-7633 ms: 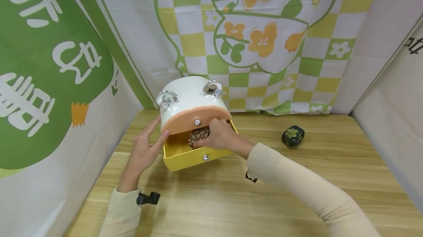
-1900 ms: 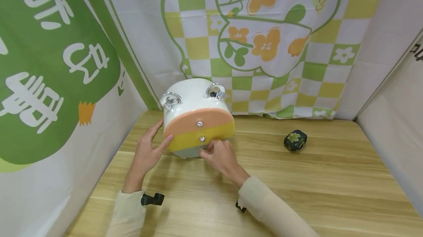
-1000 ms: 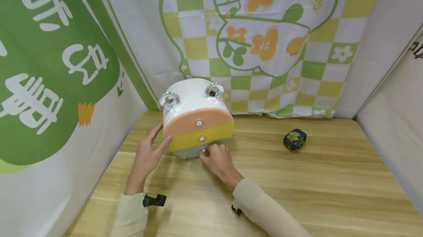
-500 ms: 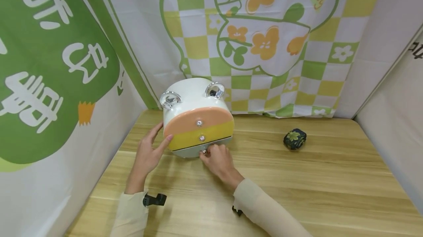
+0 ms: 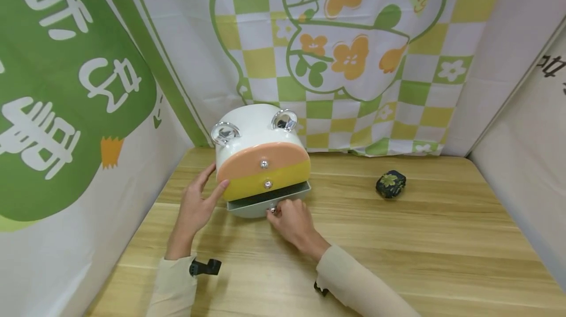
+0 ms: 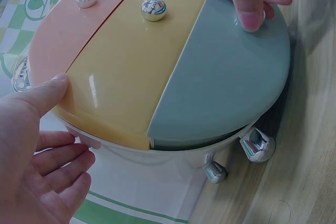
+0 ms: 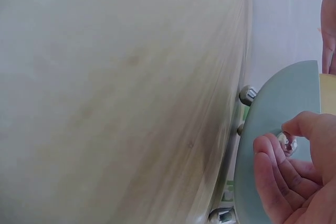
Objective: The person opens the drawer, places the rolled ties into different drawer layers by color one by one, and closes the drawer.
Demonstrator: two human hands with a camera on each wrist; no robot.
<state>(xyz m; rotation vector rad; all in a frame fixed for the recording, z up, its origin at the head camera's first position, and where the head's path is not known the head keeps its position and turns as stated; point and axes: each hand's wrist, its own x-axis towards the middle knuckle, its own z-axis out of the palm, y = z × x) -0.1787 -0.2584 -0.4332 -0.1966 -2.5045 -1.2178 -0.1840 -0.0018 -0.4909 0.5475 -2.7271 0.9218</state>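
Note:
A small rounded drawer cabinet (image 5: 254, 128) with a white body and silver ring ears stands on the table. Its peach top drawer (image 5: 247, 160) and yellow middle drawer (image 5: 245, 185) are closed. The grey-green bottom drawer (image 5: 249, 211) is pulled out partway, showing a dark gap above its front. My right hand (image 5: 295, 221) pinches that drawer's silver knob (image 7: 287, 144) between thumb and fingers. My left hand (image 5: 196, 206) rests against the cabinet's left side, its thumb (image 6: 50, 93) on the front edge and its other fingers loosely extended along the side.
A dark, faceted small bundle with a yellow-green leaf pattern (image 5: 391, 184) lies to the right on the wooden table (image 5: 398, 248). A checked floral cloth (image 5: 353, 105) hangs right behind the cabinet, and a green printed panel (image 5: 66, 110) stands at the left.
Earlier, the right hand held a brown flowered object in the open yellow drawer. That drawer has since closed, and the right hand has drawn the grey-green drawer outward. The left hand stays put.

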